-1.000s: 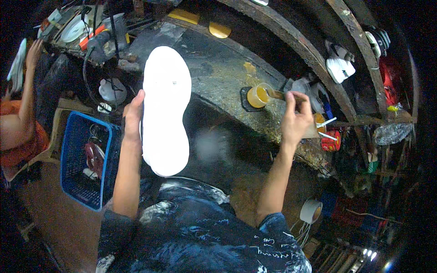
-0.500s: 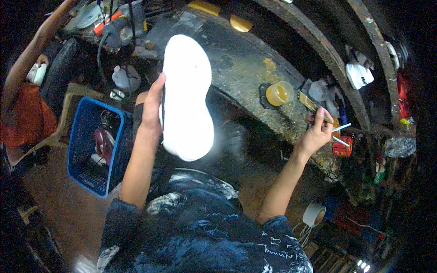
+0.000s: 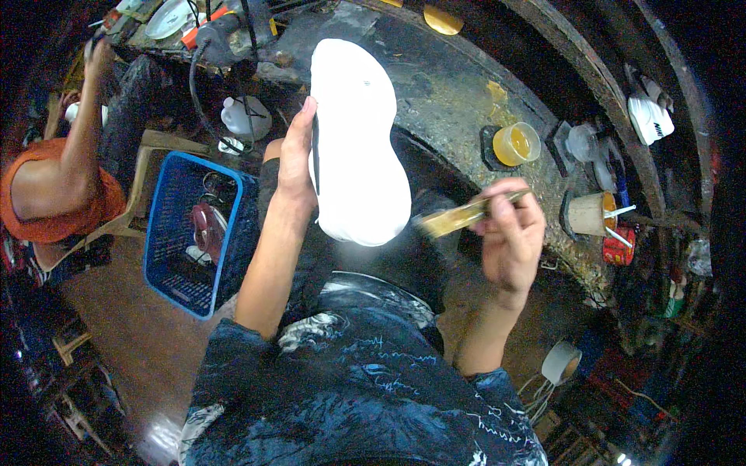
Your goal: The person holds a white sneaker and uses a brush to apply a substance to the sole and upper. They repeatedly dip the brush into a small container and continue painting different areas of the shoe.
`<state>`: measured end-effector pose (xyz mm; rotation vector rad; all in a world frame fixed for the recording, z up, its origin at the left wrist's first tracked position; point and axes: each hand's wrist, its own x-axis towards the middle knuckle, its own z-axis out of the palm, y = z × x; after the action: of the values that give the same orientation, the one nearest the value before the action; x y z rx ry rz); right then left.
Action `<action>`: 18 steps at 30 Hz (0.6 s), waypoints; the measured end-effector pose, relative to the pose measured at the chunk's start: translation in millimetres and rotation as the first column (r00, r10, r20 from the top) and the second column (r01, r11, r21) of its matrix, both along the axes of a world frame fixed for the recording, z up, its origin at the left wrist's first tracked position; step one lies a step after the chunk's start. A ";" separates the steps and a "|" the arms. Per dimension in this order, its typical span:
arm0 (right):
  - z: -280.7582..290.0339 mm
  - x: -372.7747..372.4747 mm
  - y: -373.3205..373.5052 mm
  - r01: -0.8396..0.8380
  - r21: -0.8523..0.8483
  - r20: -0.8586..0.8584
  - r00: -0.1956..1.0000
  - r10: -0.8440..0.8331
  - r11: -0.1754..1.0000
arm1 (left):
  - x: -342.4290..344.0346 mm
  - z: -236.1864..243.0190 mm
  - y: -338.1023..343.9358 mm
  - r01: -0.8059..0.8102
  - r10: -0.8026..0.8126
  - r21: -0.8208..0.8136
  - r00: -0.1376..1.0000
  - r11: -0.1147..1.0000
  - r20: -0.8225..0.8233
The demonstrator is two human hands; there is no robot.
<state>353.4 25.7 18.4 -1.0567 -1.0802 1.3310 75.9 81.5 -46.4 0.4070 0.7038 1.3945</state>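
Stained curved workbench (image 3: 458, 101), smooth white shoe sole (image 3: 357, 147), bristly yellowed brush (image 3: 466, 217)

a red printed can (image 3: 619, 247) stands at the bench's right edge, beside a tan cup (image 3: 588, 213).

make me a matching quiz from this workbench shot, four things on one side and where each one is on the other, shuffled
Things:
1. white shoe sole
2. brush
3. blue basket
4. yellow glue cup

Places:
a. on the floor, to the person's left
b. in the right hand
c. on the bench, beyond the right hand
d. in the left hand

Pairs: 1-d, 2-b, 3-a, 4-c
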 end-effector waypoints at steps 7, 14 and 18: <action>0.1 -66.9 12.5 -0.020 0.253 0.150 0.989 -0.019 0.967 | -7.0 -1.7 -9.4 0.028 -0.028 -0.020 0.999 0.999 0.043; -16.6 -78.3 19.6 -0.052 0.451 0.129 0.992 -0.007 0.891 | -10.1 -7.0 -14.2 0.004 0.001 -0.043 0.995 0.999 0.100; -10.3 -65.5 18.1 -0.242 0.598 0.260 0.960 0.101 0.764 | -16.1 -12.9 -11.3 0.015 -0.014 -0.019 0.997 1.000 0.080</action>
<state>287.8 43.7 8.1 -0.6040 -1.6732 0.8843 59.8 70.2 -59.3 0.3389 0.6475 1.3819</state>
